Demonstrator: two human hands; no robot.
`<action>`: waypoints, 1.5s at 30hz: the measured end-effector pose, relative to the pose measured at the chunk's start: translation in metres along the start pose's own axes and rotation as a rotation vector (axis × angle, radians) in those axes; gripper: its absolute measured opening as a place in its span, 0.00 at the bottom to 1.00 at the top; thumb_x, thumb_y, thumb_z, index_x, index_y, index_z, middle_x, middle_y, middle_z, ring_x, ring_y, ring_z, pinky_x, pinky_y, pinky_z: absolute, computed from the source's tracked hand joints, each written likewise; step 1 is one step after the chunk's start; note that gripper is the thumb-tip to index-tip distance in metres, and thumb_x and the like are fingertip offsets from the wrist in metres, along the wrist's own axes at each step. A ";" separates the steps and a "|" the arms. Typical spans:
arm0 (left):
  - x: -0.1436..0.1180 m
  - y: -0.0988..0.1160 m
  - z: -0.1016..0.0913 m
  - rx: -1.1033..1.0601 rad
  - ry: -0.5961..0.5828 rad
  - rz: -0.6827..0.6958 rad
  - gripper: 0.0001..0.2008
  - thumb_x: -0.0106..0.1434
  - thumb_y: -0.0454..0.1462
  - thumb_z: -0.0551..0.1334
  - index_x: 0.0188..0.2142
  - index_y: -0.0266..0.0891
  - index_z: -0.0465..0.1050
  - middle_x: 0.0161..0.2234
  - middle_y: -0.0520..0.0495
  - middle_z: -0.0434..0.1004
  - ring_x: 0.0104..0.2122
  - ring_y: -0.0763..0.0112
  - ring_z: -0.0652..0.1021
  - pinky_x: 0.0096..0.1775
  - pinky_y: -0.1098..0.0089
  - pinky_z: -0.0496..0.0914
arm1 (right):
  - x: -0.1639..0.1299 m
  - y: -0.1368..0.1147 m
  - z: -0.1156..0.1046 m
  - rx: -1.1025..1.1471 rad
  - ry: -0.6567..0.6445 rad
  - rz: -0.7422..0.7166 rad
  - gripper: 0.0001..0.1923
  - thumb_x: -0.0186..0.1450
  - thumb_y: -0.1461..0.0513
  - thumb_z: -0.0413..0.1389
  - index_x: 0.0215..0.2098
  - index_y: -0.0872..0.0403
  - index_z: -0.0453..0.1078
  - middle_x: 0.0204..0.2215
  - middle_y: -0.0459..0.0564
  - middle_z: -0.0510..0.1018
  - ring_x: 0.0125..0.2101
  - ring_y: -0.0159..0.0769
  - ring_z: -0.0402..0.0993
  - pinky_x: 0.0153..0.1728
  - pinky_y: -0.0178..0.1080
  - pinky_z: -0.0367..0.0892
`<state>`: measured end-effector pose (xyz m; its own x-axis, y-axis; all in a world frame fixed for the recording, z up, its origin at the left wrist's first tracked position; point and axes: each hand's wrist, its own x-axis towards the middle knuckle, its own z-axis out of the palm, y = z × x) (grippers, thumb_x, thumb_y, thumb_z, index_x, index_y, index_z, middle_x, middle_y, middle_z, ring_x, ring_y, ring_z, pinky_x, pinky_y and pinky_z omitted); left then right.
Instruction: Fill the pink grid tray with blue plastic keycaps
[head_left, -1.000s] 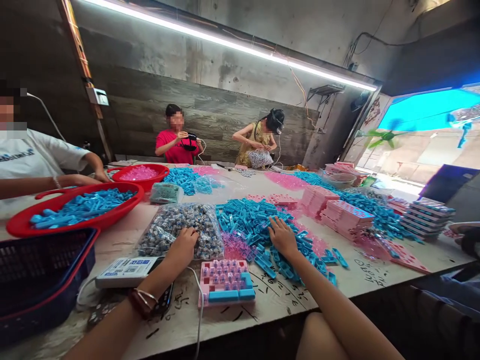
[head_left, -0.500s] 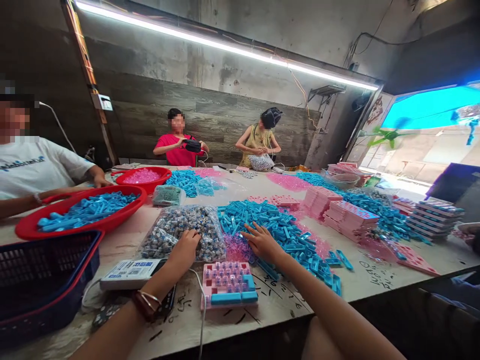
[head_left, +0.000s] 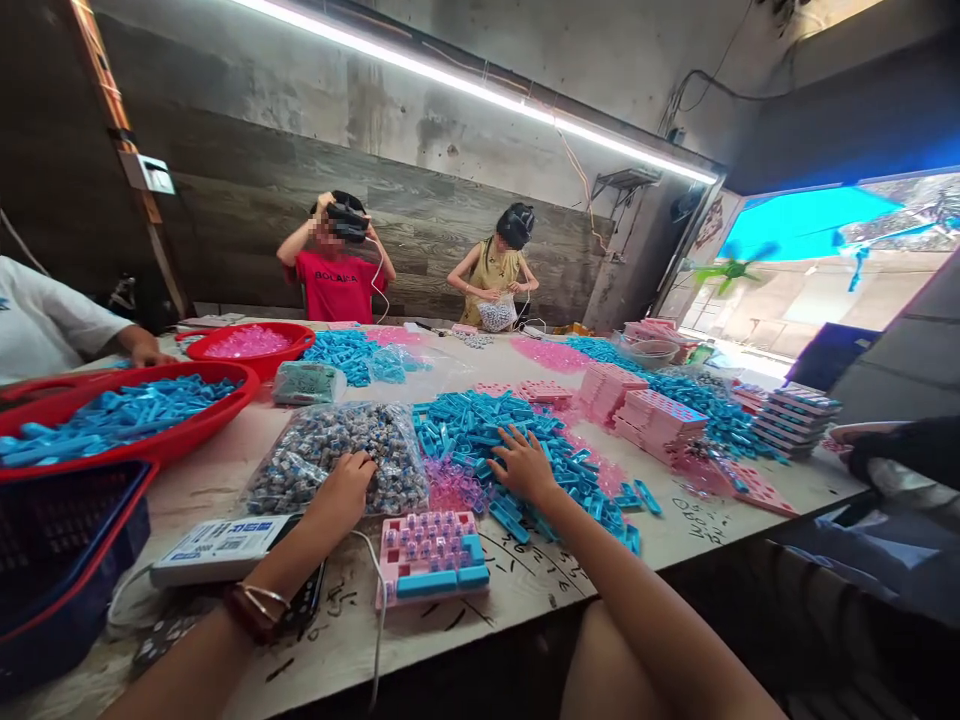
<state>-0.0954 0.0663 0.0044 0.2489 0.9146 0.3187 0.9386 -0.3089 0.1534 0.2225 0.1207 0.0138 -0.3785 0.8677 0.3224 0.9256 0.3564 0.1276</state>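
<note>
step: picking parts | left hand (head_left: 341, 487) curled in bag (head_left: 330, 455), grip unclear | right hand (head_left: 525, 465) spread on blue pieces (head_left: 487, 430) | next: pinch one for pink tray (head_left: 431, 555), lower centre

The left hand (head_left: 341, 490) has its fingertips buried in the clear bag of small parts (head_left: 337, 455), so its grip cannot be read. The right hand (head_left: 525, 465) covers part of the blue pile (head_left: 480, 430). The red tray (head_left: 112, 420) and dark blue basket (head_left: 67, 560) run off the left edge. The individual pieces in the bag are too small to tell apart.
</note>
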 end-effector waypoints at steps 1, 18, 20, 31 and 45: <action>0.000 0.000 0.000 0.000 0.004 0.001 0.22 0.54 0.21 0.47 0.43 0.32 0.72 0.45 0.38 0.69 0.49 0.60 0.66 0.52 0.61 0.63 | 0.000 0.002 0.001 -0.003 -0.007 0.035 0.21 0.67 0.51 0.46 0.50 0.52 0.70 0.60 0.53 0.59 0.62 0.47 0.47 0.59 0.56 0.42; 0.001 -0.003 0.003 -0.023 0.031 -0.030 0.20 0.55 0.21 0.47 0.38 0.34 0.73 0.41 0.40 0.67 0.45 0.62 0.68 0.48 0.63 0.65 | 0.002 0.001 0.003 0.027 0.099 -0.034 0.23 0.65 0.67 0.46 0.58 0.51 0.61 0.60 0.49 0.61 0.61 0.41 0.51 0.61 0.51 0.41; 0.001 -0.002 0.003 -0.026 0.034 -0.040 0.19 0.56 0.21 0.47 0.38 0.34 0.73 0.41 0.40 0.67 0.45 0.62 0.69 0.48 0.64 0.65 | 0.002 -0.002 0.004 0.037 0.071 -0.073 0.21 0.65 0.67 0.46 0.54 0.49 0.66 0.58 0.48 0.63 0.61 0.41 0.52 0.61 0.51 0.41; -0.001 0.002 -0.002 -0.013 0.020 -0.030 0.18 0.57 0.22 0.47 0.37 0.33 0.72 0.41 0.39 0.68 0.45 0.61 0.68 0.50 0.63 0.64 | 0.002 -0.003 0.009 0.063 0.024 -0.050 0.17 0.65 0.67 0.44 0.47 0.54 0.71 0.55 0.50 0.67 0.59 0.40 0.56 0.61 0.49 0.42; 0.001 0.001 0.002 0.008 -0.005 -0.063 0.21 0.54 0.19 0.46 0.40 0.31 0.71 0.42 0.37 0.67 0.44 0.60 0.68 0.47 0.63 0.65 | 0.022 -0.019 0.012 0.090 -0.059 -0.179 0.28 0.64 0.73 0.41 0.61 0.53 0.56 0.61 0.49 0.57 0.62 0.36 0.49 0.62 0.49 0.36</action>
<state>-0.0937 0.0677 0.0026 0.1907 0.9333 0.3043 0.9543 -0.2489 0.1656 0.1968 0.1372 0.0076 -0.5392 0.8054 0.2461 0.8403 0.5342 0.0925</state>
